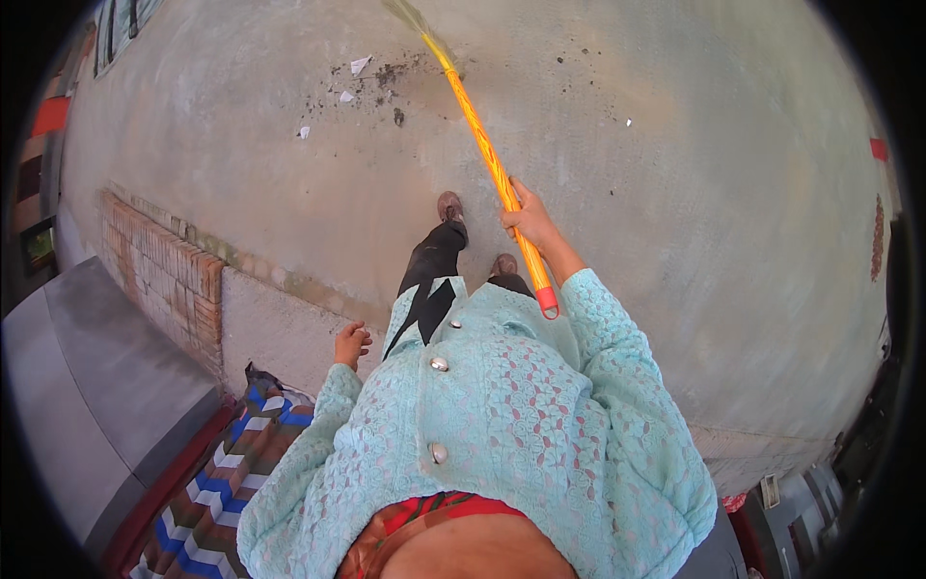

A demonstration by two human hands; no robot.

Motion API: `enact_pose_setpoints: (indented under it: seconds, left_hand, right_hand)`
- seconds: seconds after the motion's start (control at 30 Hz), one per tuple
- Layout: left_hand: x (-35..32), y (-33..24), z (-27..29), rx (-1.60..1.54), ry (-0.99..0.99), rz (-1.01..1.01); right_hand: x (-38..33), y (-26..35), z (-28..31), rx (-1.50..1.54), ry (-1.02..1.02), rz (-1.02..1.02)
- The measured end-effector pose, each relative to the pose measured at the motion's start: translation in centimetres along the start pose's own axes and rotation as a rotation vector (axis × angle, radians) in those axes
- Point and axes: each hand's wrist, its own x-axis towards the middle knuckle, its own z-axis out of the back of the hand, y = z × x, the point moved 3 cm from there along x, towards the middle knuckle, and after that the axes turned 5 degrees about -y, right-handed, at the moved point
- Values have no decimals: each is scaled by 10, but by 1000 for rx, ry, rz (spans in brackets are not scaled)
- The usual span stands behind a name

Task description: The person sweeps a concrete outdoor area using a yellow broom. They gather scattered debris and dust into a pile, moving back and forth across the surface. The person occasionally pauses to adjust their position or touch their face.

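Observation:
My right hand is wrapped round the yellow-orange handle of a broom, below its middle. The red end cap with a hanging loop points back toward my jacket. At the top of the view the bristles meet the concrete ground beside a scatter of dark dirt and white paper scraps. My left hand hangs free at my left side, holding nothing, its fingers loosely bent and apart.
Stacked bricks line a low ledge on the left. Behind them are a grey rounded panel and a striped sheet. Small white bits dot the concrete ground at the right. My shoes stand on the concrete.

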Motion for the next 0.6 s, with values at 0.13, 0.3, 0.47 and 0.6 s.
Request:
enact_pose_setpoints:
  seconds: [0.13,0.3,0.47,0.6]
  left_hand:
    - [50,-49,-27,-63,66,-28]
    - [87,-126,-73,-39,200,-67]
    - [97,-169,-94,62,259,-92]
    - [101,-179,-87,125,235,-80]
  right_hand:
    - [-36,25,31,-92,-155,-46]
    - [-113,44,77,-7,-377,-150]
    - [-134,26,123,308,-624,-225]
    - [-113,-17,181,444,-758,-337]
